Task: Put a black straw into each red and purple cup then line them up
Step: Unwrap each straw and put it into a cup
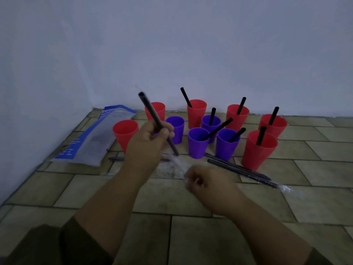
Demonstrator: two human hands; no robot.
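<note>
My left hand point(147, 144) grips a black straw point(150, 109) that slants up to the left. My right hand point(208, 182) pinches a clear plastic wrapper point(176, 161) coming off the straw's lower end. Several red and purple cups stand on the tiled floor behind my hands. Straws stand in the red cups at the middle point(196, 113) and right point(258, 150) and in three purple cups point(226, 143). Two red cups on the left point(125, 133) and one purple cup point(176, 129) hold none.
A blue and white straw packet point(91, 138) lies at the left by the wall. Wrapped black straws point(240, 170) lie on the floor right of my right hand, and another point(116, 158) lies behind my left wrist. A pale wall closes off the back and left.
</note>
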